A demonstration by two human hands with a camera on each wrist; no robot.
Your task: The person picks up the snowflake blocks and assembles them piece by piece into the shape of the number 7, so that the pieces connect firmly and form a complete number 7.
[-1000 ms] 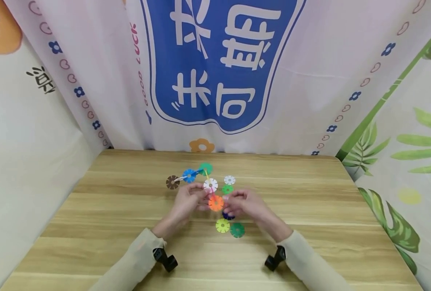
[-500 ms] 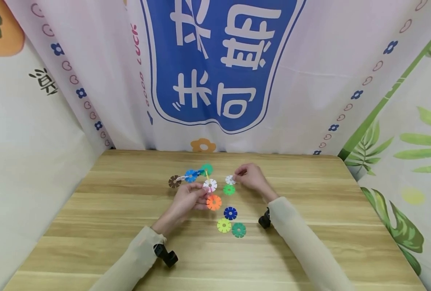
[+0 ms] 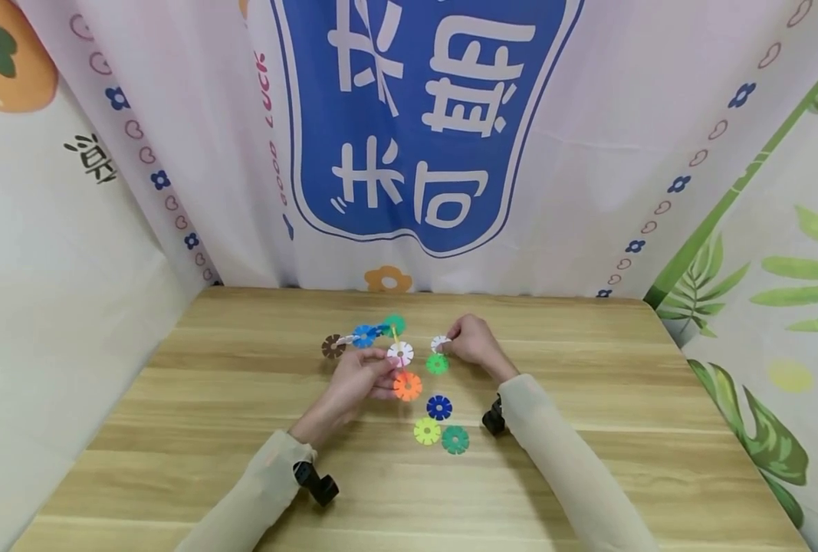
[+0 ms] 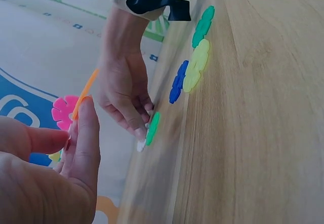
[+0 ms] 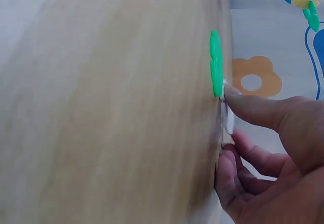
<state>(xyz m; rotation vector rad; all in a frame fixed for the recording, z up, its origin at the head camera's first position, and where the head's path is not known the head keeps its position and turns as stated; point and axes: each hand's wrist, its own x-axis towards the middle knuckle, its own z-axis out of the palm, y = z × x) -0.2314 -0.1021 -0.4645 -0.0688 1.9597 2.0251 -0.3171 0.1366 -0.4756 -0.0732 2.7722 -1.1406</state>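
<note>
My left hand (image 3: 356,383) pinches a chain of slotted plastic snowflake discs, held above the table. Along it I see an orange disc (image 3: 407,386), a white one (image 3: 400,354), a green one (image 3: 393,326), a blue one (image 3: 363,336) and a brown one (image 3: 333,346). A pink disc (image 4: 63,111) joins the orange one in the left wrist view. My right hand (image 3: 477,341) has thumb and fingertips at opposite edges of a loose white disc (image 5: 230,116) at the tabletop. Beside it lies a bright green disc (image 3: 438,364).
Nearer to me on the wooden table (image 3: 243,460) lie a dark blue disc (image 3: 439,408), a yellow disc (image 3: 427,431) and a teal-green disc (image 3: 455,440). A printed curtain (image 3: 553,192) hangs behind the far table edge.
My right hand has left the orange disc and moved away from me to the loose white disc, where its fingers now close. The left hand still holds the chain in nearly the same place.
</note>
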